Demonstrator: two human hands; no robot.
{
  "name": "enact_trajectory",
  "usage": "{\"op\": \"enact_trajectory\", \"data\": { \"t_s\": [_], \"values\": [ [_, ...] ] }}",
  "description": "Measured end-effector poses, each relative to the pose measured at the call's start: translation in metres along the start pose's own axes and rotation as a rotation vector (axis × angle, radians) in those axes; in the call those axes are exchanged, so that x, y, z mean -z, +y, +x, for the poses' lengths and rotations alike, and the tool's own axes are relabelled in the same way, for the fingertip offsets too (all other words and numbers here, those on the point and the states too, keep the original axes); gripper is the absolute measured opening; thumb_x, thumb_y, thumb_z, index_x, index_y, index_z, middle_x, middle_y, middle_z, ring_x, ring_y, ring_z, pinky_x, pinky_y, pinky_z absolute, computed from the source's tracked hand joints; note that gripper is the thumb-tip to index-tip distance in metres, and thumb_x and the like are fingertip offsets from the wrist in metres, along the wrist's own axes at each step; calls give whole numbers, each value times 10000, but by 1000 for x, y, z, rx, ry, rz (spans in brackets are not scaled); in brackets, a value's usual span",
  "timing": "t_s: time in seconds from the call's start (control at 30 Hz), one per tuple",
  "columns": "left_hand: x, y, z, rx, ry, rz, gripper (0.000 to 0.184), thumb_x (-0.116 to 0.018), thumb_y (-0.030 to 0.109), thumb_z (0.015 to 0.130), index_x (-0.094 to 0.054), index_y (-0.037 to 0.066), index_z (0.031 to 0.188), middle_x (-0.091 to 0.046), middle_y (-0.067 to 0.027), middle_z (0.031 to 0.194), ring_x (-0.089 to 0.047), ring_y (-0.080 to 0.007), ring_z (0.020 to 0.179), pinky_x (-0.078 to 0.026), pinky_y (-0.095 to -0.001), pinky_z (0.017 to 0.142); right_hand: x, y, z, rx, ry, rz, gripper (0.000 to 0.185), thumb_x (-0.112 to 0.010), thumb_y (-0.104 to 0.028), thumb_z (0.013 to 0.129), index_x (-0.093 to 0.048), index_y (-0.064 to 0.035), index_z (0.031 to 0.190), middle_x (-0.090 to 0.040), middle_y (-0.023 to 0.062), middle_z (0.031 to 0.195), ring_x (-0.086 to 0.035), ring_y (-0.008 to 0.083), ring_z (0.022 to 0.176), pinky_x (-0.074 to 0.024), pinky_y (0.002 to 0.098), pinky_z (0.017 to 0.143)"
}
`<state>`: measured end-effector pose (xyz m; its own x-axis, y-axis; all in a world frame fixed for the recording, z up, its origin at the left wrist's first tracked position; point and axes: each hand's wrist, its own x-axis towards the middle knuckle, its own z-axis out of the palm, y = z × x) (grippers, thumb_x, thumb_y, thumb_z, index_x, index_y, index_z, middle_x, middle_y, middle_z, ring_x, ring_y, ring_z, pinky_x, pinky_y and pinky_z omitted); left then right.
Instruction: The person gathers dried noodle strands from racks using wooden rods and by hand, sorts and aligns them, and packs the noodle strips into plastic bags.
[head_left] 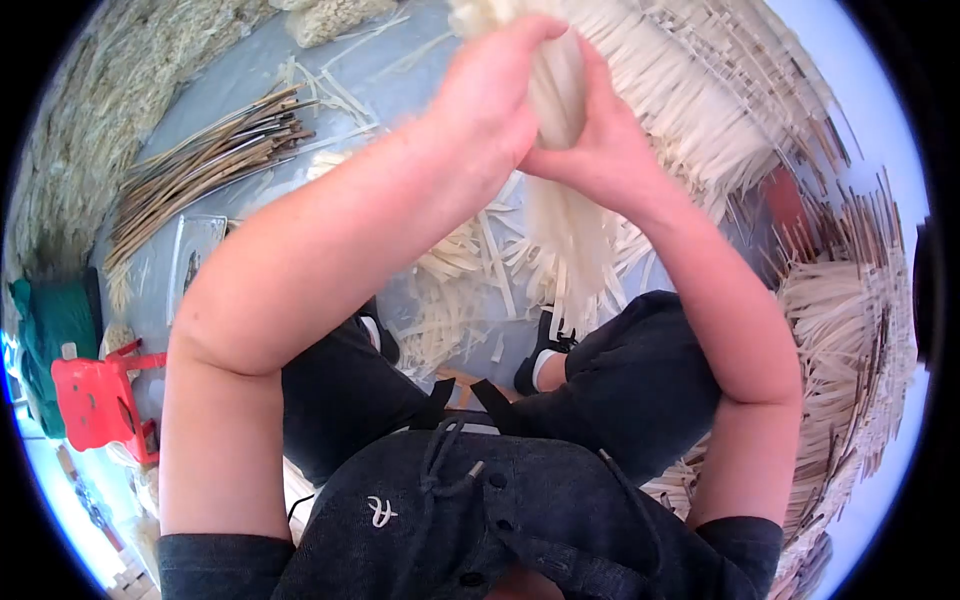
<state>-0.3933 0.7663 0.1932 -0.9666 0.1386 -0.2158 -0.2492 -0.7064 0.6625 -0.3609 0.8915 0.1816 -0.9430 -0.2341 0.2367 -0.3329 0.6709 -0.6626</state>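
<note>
Both my hands are raised at the top of the head view, around a bundle of pale, flat, slightly see-through strips [562, 85]. My left hand [495, 85] is closed against the bundle's left side, fingers partly hidden behind the wrist and back of the hand. On the right side, my right hand [605, 145] wraps it, with the thumb lying across underneath. The bundle's lower end fans out and hangs down between my knees. Its upper end runs past the frame's top edge. What the strips are made of, I cannot tell.
A pile of thin brown sticks [215, 165] lies on the grey floor [370, 75] at left. Large stacks of pale strips [690, 90] on rods stand ahead and at right [835, 330]. Loose strips [440, 320] litter the floor by my feet. A red plastic stool [95, 400] is at left.
</note>
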Motion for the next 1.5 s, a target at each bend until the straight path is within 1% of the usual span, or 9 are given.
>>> {"op": "enact_trajectory", "data": {
  "t_s": [0.23,0.4,0.5,0.57,0.67,0.73,0.9,1.1,1.5],
  "values": [
    [109,-46,28,162,-55,-8,448,-650,194,863,-486,-12,1226,-570,-131,1172,-573,-243,1082,-470,-410,935,-82,50,0,-267,-182,75,1021,-747,-295,584,-246,-42,1437,-570,247,1200,-585,354,1096,-456,377,945],
    [211,-59,55,443,-149,706,518,-677,268,838,-503,12,1254,-580,-107,1203,-535,-211,1142,-426,-357,953,-123,113,-1,-412,-179,224,983,-737,-265,586,-271,-76,1431,-587,230,1175,-591,351,1075,-462,374,927],
    [278,-92,79,351,8,1036,504,-677,276,822,-521,27,1231,-595,-116,1196,-550,-255,1137,-434,-354,945,-133,128,-6,-511,-248,161,961,-719,-258,595,-282,-43,1424,-583,228,1161,-582,332,1079,-448,356,934],
    [308,-114,81,284,252,1628,454,-650,249,826,-537,41,1214,-610,-131,1174,-583,-303,1076,-466,-366,890,-139,135,-6,-426,-335,-7,976,-707,-278,591,-259,-125,1444,-609,223,1120,-608,349,1025,-477,382,890],
    [335,-126,72,179,291,1664,381,-637,252,832,-564,41,1141,-624,-166,1098,-608,-352,985,-489,-395,831,-148,127,1,-468,-503,-89,969,-689,-285,592,-257,-156,1450,-619,211,1096,-612,359,993,-486,395,863],
    [353,-128,79,115,314,1633,339,-645,249,831,-568,33,1081,-648,-114,959,-631,-275,851,-507,-365,748,-159,130,0,-457,-530,-102,960,-678,-265,607,-244,-183,1460,-626,201,1084,-611,369,978,-489,408,845],
    [383,-97,86,393,409,167,198,-650,103,800,-627,49,990,-612,-14,774,-550,-77,642,-458,-226,568,-194,150,-11,-222,-660,-356,966,-709,-253,645,-225,-189,1478,-609,174,1062,-614,352,939,-495,413,825],
    [326,-70,74,352,335,679,234,-636,74,796,-616,39,1026,-591,14,768,-522,-69,633,-432,-220,567,-206,158,-13,-83,-720,-642,916,-680,-145,680,-224,-185,1474,-597,166,977,-616,337,891,-499,409,755],
    [280,-79,82,167,229,1428,314,-654,109,736,-602,-19,1018,-627,-55,787,-595,-121,625,-489,-272,567,-215,122,38,15,-795,-418,776,-730,-154,644,-389,-90,1338,-621,149,1009,-625,309,939,-498,390,784]
  ]
}}
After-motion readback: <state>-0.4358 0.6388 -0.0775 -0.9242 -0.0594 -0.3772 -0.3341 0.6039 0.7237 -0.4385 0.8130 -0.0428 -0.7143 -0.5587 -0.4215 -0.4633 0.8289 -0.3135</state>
